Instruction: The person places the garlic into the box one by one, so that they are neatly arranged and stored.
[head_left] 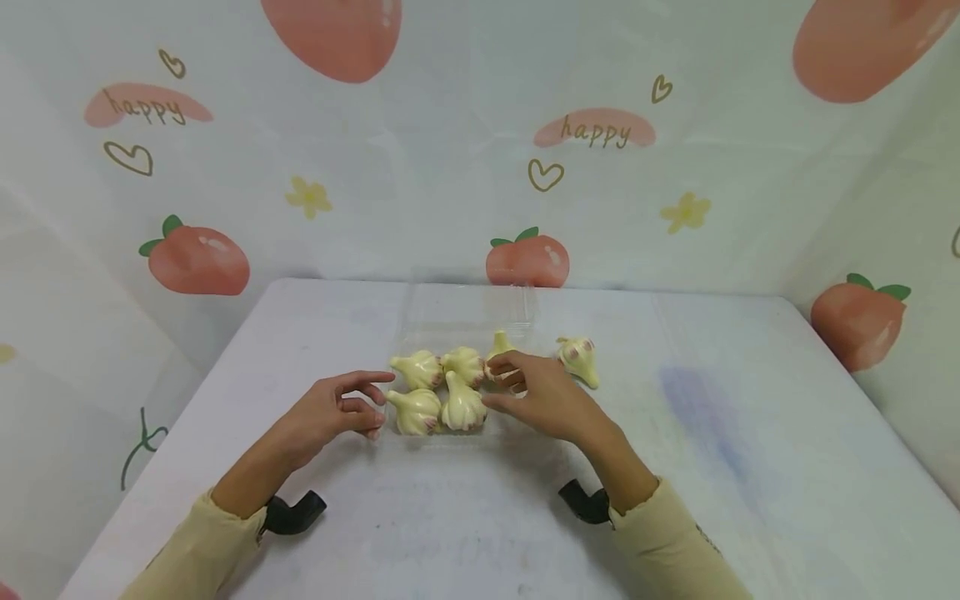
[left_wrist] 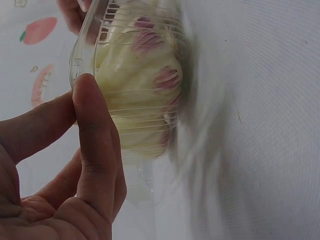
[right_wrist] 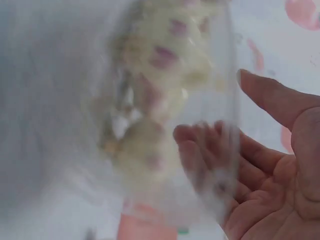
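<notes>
A clear plastic box (head_left: 420, 438) with its lid (head_left: 468, 304) folded back stands on the table, holding several garlic bulbs (head_left: 462, 408). At its left side my left hand (head_left: 330, 417) pinches the rim between thumb and finger, as the left wrist view shows. My right hand (head_left: 543, 396) is over the right side of the box, thumb apart from the bent, loose fingers, and nothing shows in its grasp. Just beyond those fingers is a garlic bulb (head_left: 500, 340), partly hidden by the hand. The right wrist view is blurred, with the box wall (right_wrist: 227, 100) before the fingers.
One more garlic bulb (head_left: 577, 358) lies on the white table (head_left: 420, 533), right of the box. Behind the table's far edge hangs a printed cloth (head_left: 420, 167) with peaches and hearts. A black curved piece (head_left: 296, 512) sticks out at each wrist.
</notes>
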